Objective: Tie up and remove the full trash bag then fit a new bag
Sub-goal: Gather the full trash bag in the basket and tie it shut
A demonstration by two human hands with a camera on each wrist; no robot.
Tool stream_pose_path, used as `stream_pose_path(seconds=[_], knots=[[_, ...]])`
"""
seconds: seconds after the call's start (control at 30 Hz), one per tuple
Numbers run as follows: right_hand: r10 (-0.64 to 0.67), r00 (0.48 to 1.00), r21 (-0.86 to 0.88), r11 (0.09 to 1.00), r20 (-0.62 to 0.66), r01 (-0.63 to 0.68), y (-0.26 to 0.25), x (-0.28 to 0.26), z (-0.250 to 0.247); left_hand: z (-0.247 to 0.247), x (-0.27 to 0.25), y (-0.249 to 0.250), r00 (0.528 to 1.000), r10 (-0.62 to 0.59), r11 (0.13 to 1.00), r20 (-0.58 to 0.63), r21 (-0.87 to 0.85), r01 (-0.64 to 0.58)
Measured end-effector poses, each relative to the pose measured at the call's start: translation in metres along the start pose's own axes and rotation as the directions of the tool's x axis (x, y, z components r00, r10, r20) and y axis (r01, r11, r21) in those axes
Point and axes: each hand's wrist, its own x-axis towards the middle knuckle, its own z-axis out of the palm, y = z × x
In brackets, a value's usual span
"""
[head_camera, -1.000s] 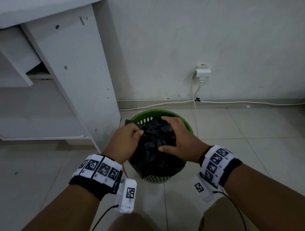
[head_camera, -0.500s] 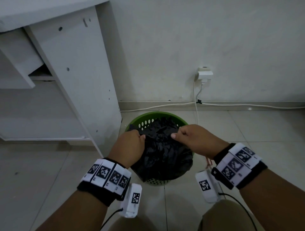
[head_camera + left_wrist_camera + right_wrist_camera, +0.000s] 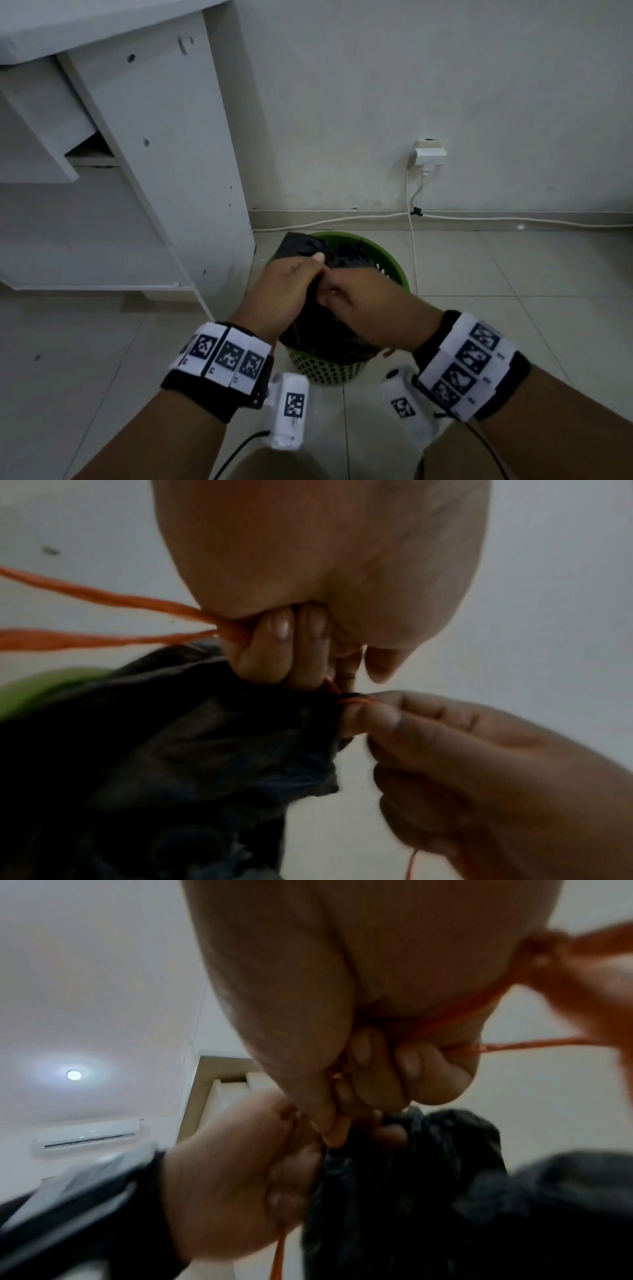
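With both hands meeting over bag [image 3: 329,335] neck, left hand [image 3: 284,291] pinching orange drawstring [image 3: 103,601] plus plastic, right hand [image 3: 370,301] pinching string end, bag below in bin [image 3: 394,270].

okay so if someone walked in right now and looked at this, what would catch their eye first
Probably the two hands meeting at the middle of the head view: the left hand and right hand both pinch the gathered neck of the black trash bag, which sits in the green basket on the tiled floor. Next, the orange drawstring, bright against the dark plastic, runs out of the left hand's fingers.
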Motion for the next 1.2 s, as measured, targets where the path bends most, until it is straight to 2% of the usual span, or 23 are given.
stream_pose_path(seconds=[0.07,0.13,0.23,0.3,0.4,0.5,0.6,0.67,0.77,0.83,0.9,0.93,0.97,1.03,1.1,1.17,1.2], knots=[[0.031,0.999,-0.026,0.999,-0.021,-0.032,0.0,0.003,-0.025,-0.001,-0.006,-0.003,0.996,0.081,0.995,0.045,0.046,-0.083],[0.077,0.997,-0.007,0.997,-0.017,-0.077,0.0,0.006,-0.044,-0.002,-0.01,-0.001,0.988,0.116,0.993,0.1,0.007,-0.117],[0.143,0.982,0.254,0.961,-0.125,-0.108,0.001,0.007,-0.046,-0.001,-0.009,0.005,0.976,0.155,0.986,0.154,-0.077,-0.144],[0.239,0.958,0.461,0.876,-0.158,-0.142,0.003,0.006,-0.033,-0.001,-0.005,0.007,0.961,0.215,0.977,0.172,-0.031,-0.213],[0.352,0.932,0.678,0.707,-0.088,-0.203,0.003,0.005,-0.013,0.0,-0.004,0.002,0.951,0.271,0.947,0.147,0.139,-0.291],[0.372,0.924,0.687,0.696,-0.093,-0.21,-0.001,0.005,-0.005,-0.001,-0.009,-0.003,0.946,0.323,0.931,0.003,0.179,-0.318],[0.361,0.928,0.666,0.714,-0.087,-0.215,-0.003,0.007,-0.004,0.0,-0.014,-0.005,0.947,0.308,0.94,-0.093,0.185,-0.288],[0.38,0.924,0.662,0.704,-0.044,-0.257,-0.001,0.01,-0.007,0.0,-0.016,-0.007,0.937,0.336,0.923,-0.092,0.23,-0.308],[0.425,0.905,0.634,0.692,0.028,-0.345,0.004,0.013,-0.014,0.002,-0.017,-0.01,0.897,0.437,0.857,-0.066,0.335,-0.392],[0.452,0.889,0.658,0.65,0.067,-0.38,0.006,0.014,-0.019,0.003,-0.017,-0.011,0.863,0.499,0.826,-0.074,0.34,-0.449],[0.478,0.877,0.657,0.644,0.055,-0.392,0.006,0.016,-0.019,0.006,-0.017,-0.012,0.836,0.543,0.801,-0.076,0.345,-0.489],[0.487,0.873,0.64,0.663,0.025,-0.388,0.006,0.016,-0.017,0.008,-0.019,-0.01,0.846,0.527,0.811,-0.082,0.346,-0.471],[0.486,0.873,0.604,0.706,-0.032,-0.37,0.006,0.016,-0.015,0.009,-0.018,-0.009,0.876,0.471,0.845,-0.098,0.333,-0.417],[0.414,0.879,0.443,0.851,-0.238,-0.281,0.005,0.014,-0.007,0.007,-0.016,-0.007,0.948,0.289,0.928,-0.137,0.284,-0.241],[0.216,0.869,0.198,0.97,-0.446,-0.139,0.006,0.006,0.002,0.001,-0.013,-0.001,0.984,0.091,0.988,-0.151,0.138,-0.07],[0.022,0.856,-0.031,0.999,-0.516,-0.044,0.008,-0.003,0.01,-0.004,-0.012,0.009,0.991,-0.106,0.987,-0.086,-0.129,0.095],[-0.029,0.847,-0.111,0.993,-0.531,-0.036,0.009,-0.005,0.014,-0.006,-0.012,0.014,0.984,-0.173,0.962,-0.037,-0.22,0.161]])
